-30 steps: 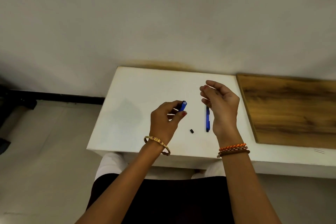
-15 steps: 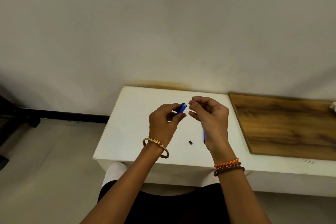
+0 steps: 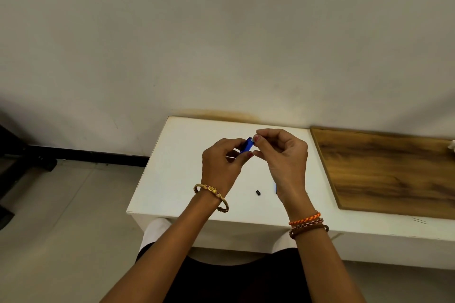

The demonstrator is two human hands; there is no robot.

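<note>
Pen assembly: left hand (image 3: 221, 162) curled round blue barrel (image 3: 247, 145), right hand (image 3: 285, 155) pinching a tiny part (image 3: 253, 140), too small to identify, at its mouth; align axes, insert straight, barrel held firm.

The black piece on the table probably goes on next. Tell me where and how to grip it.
Probably from straight above: the black piece lies flat on the white table with bare surface around it, so small that only a fingertip pinch across its narrow width suits. The right hand is nearer, though busy at the blue pen piece.
</note>
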